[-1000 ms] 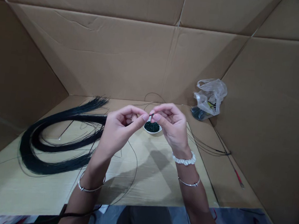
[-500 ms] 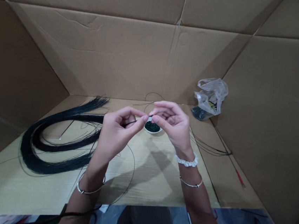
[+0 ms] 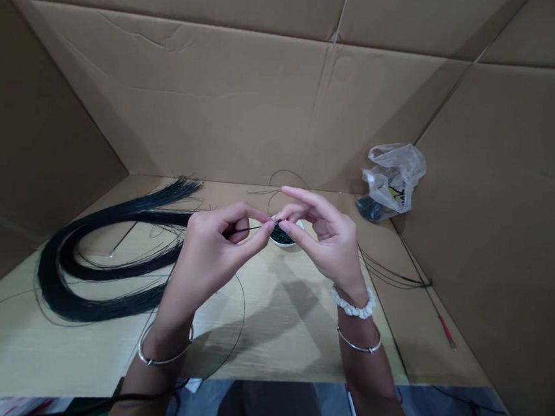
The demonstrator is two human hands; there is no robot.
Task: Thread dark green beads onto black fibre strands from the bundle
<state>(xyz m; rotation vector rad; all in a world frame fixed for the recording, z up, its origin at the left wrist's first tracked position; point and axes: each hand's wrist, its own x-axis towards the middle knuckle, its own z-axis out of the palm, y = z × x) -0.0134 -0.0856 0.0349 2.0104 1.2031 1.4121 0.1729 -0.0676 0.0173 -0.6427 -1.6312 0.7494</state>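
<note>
My left hand (image 3: pixel 222 242) pinches a thin dark strand (image 3: pixel 250 228), which runs through its fingers towards the right. Its thumb and forefinger tips nearly meet those of my right hand (image 3: pixel 323 238). The right thumb and fingers are pinched at the strand's end around something small and dark, too small to make out; the right forefinger is stretched out. Just below and behind the fingertips stands a white bowl (image 3: pixel 285 244) filled with small dark green beads or grains. A long loose strand (image 3: pixel 243 309) curves down from the left hand to the table's front edge.
A thick bent bundle of dark strands (image 3: pixel 55 272) lies at the left. A clear plastic bag (image 3: pixel 393 180) with dark contents stands at the back right. Several loose wires (image 3: pixel 393 278) and a red-ended rod (image 3: pixel 446 330) lie at the right. Cardboard walls (image 3: pixel 209 103) enclose the table (image 3: pixel 294 340).
Both hands have drawn slightly lower, and the right hand has shifted a little to the right. Its forefinger is straighter now, and the pinch sits in front of the bowl.
</note>
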